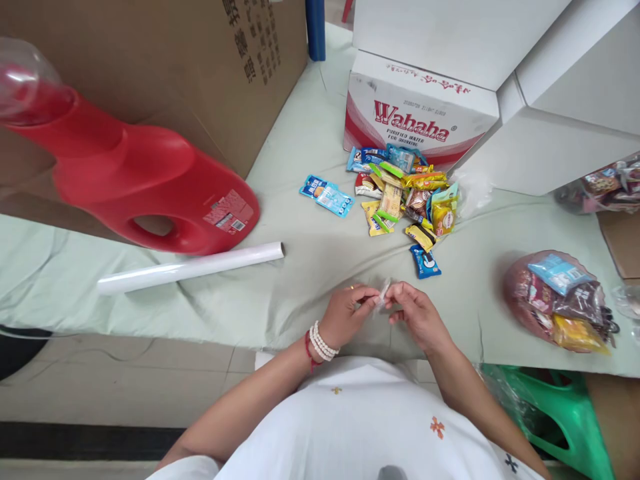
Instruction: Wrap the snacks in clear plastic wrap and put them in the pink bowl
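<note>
My left hand (350, 310) and my right hand (415, 312) meet near the front edge of the table. Between their fingertips they pinch a small piece of clear, crumpled plastic film (383, 293); whether it is a bag's edge I cannot make out. Just beyond my hands lies a blue snack packet (426, 262). Further back, a heap of wrapped snacks (393, 193) in yellow, green, brown and blue leans near the water carton. A light blue packet (327, 195) lies apart, left of the heap.
A Wahaha carton (417, 110) stands behind the heap. At left are a large red jug (150, 173), a brown carton (165, 73) and a white roll (195, 268). A filled snack bag (560, 300) lies at right, above a green stool (565, 413).
</note>
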### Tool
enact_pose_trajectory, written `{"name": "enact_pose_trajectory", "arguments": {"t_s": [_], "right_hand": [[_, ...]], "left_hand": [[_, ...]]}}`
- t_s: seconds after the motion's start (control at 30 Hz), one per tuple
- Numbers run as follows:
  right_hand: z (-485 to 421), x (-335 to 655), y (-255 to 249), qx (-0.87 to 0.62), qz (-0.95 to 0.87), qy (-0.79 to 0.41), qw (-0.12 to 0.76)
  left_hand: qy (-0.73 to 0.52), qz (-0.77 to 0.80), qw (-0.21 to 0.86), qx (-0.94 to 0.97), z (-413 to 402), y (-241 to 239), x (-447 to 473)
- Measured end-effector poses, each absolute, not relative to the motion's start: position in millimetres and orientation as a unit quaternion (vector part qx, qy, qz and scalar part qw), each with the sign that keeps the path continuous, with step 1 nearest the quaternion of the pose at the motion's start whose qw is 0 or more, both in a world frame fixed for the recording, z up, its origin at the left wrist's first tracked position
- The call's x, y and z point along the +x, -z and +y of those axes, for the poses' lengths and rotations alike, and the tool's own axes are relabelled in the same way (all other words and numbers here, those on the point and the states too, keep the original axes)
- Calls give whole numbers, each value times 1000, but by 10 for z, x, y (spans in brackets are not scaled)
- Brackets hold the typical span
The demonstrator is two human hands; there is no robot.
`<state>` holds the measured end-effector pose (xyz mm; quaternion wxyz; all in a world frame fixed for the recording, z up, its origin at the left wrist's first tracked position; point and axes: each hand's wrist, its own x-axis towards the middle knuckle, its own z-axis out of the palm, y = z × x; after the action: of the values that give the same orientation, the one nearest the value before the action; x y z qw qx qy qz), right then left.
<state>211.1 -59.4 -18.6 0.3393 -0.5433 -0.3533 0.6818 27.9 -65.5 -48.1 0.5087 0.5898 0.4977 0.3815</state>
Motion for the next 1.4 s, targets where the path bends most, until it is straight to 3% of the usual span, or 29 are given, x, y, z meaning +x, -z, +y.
{"name": "enact_pose_trajectory", "arguments": {"t_s": [0.27, 0.5, 0.77, 0.97, 1.17, 1.4], "right_hand": [[-545, 2074, 207, -525, -374, -679, 352], [-585, 2089, 143, -544, -499, -572, 358], [-480, 2239, 196, -550, -353, -667, 358], [-510, 2163, 241, -557, -431, -616, 352], [-573, 2106, 233, -501, -478, -626, 358], [-493, 2356, 234, -543, -303, -642, 449]], "left_hand": [[-381, 541, 491, 566, -647, 476, 223], [-371, 496, 535, 575, -632, 404, 350], [-396, 488, 632, 453, -606, 451, 267], [-365, 476, 614, 514, -634, 393, 361], [-395, 468, 662, 431, -607, 453, 354], [-417, 429, 723, 345, -530, 456, 6]]}}
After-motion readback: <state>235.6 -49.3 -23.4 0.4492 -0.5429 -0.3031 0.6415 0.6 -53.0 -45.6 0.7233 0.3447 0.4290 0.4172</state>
